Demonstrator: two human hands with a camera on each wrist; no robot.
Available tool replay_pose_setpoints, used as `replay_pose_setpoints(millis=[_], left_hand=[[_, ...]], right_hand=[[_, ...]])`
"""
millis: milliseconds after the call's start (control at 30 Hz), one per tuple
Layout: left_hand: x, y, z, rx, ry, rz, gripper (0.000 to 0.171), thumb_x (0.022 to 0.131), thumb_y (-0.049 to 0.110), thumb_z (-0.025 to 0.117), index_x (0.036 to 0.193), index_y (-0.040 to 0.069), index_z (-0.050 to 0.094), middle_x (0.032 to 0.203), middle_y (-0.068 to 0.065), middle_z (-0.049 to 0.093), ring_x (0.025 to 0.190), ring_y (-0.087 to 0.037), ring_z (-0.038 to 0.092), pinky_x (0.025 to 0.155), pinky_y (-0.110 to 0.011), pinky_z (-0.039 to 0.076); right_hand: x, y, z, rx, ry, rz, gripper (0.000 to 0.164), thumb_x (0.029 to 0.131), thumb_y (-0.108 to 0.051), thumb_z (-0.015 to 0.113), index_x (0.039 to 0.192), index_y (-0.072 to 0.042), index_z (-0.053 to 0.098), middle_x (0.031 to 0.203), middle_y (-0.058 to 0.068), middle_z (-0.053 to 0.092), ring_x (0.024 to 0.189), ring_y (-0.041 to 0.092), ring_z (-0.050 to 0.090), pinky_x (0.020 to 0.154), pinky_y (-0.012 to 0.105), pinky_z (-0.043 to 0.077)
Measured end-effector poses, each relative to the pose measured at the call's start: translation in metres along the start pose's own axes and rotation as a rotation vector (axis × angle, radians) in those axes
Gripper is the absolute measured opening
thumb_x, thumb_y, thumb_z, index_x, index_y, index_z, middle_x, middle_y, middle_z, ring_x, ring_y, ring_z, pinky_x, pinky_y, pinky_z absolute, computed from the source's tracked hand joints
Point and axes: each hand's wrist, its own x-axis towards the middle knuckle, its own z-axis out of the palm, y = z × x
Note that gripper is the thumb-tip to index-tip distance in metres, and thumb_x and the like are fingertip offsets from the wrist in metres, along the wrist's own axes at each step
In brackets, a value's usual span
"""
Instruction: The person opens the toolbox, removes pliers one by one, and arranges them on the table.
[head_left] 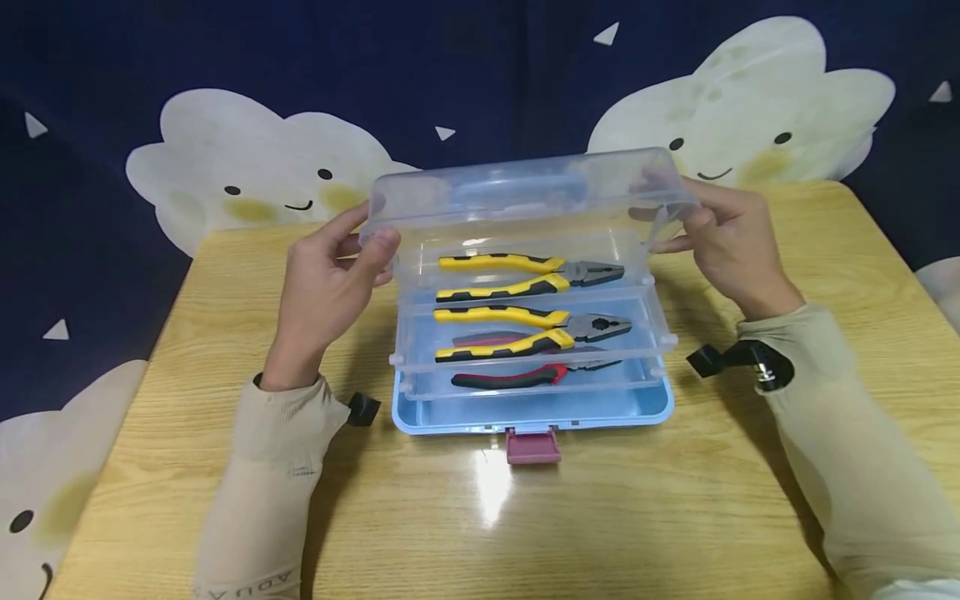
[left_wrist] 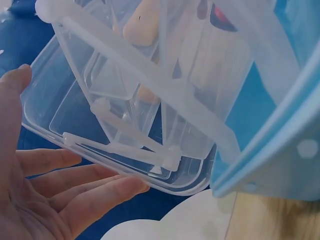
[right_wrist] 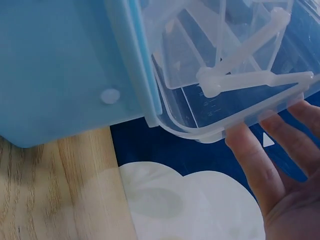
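A light blue toolbox (head_left: 435,412) lies on the table with its clear plastic lid (head_left: 517,179) raised. At the lid's left end my left hand (head_left: 322,292) holds the rim, thumb in front and fingers behind. My right hand (head_left: 738,250) grips the right end, and the right wrist view shows its fingertips (right_wrist: 243,142) against the rim. Clear stepped trays (head_left: 427,383) are spread out under the lid. They carry yellow-and-black pliers (head_left: 495,263) and a second yellow-and-black pair (head_left: 502,316). Red-and-black pliers (head_left: 510,380) show lower down, partly covered.
A dark pink latch (head_left: 532,447) hangs from the box's front edge. Hinged link arms (left_wrist: 135,152) join the trays at the ends. The wooden table (head_left: 435,533) reaches a dark blue cloth (head_left: 480,67) with cloud prints behind. Black wrist mounts sit on both sleeves.
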Motion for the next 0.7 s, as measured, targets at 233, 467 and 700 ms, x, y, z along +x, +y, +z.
replay_pose_setpoints(millis=[233,467,700], left_hand=[[0.001,0.001,0.0,-0.06,-0.004,-0.008,0.053,0.1,0.043,0.066,0.143,0.013,0.062,0.114,-0.024,0.076,0.073,0.001,0.075,0.071,-0.022,0.066],[0.001,0.002,0.0,-0.113,0.0,0.004,0.051,0.101,0.044,0.066,0.139,0.011,0.066,0.117,-0.023,0.076,0.073,-0.003,0.076,0.07,-0.025,0.066],[-0.001,0.004,0.002,-0.183,0.03,-0.009,0.049,0.101,0.04,0.066,0.136,0.005,0.068,0.121,-0.026,0.074,0.074,-0.005,0.078,0.069,-0.027,0.066]], right_hand=[[0.0,-0.005,-0.003,0.005,0.027,0.02,0.067,0.086,-0.052,0.077,0.131,-0.002,0.07,0.12,0.003,0.079,0.095,0.012,0.079,0.066,0.024,0.064],[-0.003,-0.012,-0.005,-0.003,0.018,0.058,0.06,0.093,-0.047,0.073,0.133,-0.002,0.069,0.122,0.0,0.078,0.098,0.011,0.079,0.065,0.024,0.064],[-0.003,-0.02,-0.002,-0.123,0.052,0.138,0.045,0.104,-0.041,0.062,0.129,-0.006,0.073,0.121,-0.003,0.078,0.098,0.006,0.078,0.067,0.025,0.064]])
